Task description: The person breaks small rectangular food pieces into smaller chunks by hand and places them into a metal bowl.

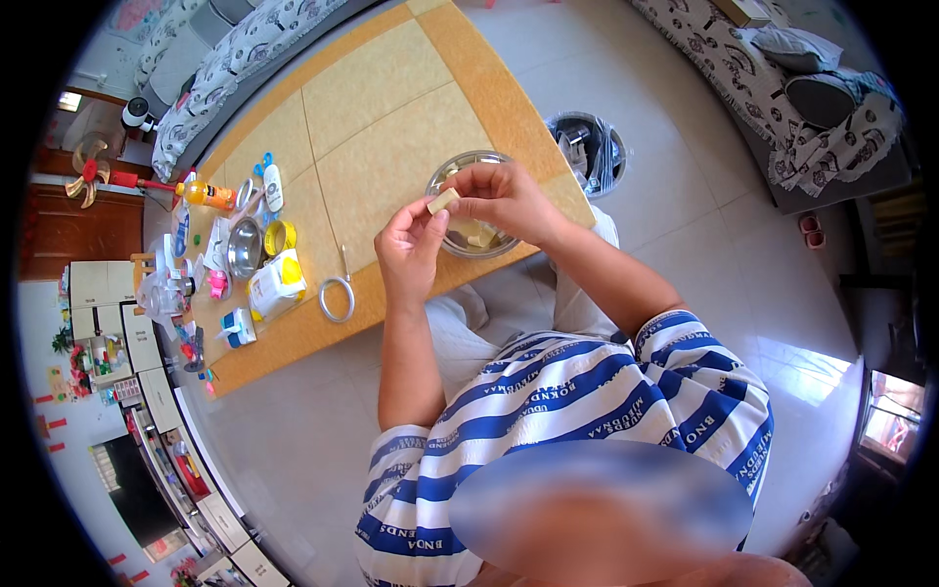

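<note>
A small pale-yellow block-shaped piece (442, 201) is pinched between the fingertips of my left hand (411, 253) and my right hand (502, 202). What it is made of I cannot tell. Both hands are above the near edge of the table, over a round bowl (490, 254) with a shiny rim. More pale pieces (482, 236) lie inside the bowl, partly covered by my right hand and wrist.
The tan table (389, 103) carries a coiled clear tube (336, 299), a wipes packet (277, 285), a yellow tape roll (280, 238), a steel bowl (245, 248), a juice bottle (207, 195) and blue-handled scissors (262, 164). A lined waste bin (612, 150) stands beyond its right edge.
</note>
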Demonstrator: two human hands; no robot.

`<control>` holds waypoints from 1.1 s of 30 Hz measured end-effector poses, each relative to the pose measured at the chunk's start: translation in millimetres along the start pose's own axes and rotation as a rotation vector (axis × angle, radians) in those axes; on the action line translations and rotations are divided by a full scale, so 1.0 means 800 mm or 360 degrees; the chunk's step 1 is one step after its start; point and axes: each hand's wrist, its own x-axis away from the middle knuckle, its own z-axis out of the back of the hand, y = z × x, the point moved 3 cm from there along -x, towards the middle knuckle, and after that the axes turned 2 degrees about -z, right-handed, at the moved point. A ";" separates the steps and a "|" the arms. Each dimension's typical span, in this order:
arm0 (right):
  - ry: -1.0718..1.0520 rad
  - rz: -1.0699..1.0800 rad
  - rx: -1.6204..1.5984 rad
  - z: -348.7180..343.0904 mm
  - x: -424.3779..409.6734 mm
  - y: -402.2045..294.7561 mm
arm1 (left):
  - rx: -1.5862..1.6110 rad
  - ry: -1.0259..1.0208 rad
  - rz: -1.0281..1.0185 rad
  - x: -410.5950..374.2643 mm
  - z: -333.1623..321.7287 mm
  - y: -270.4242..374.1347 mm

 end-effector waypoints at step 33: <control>0.0018 0.0014 0.0028 0.002 0.002 0.001 | 0.0040 0.0001 -0.0034 0.000 -0.004 0.000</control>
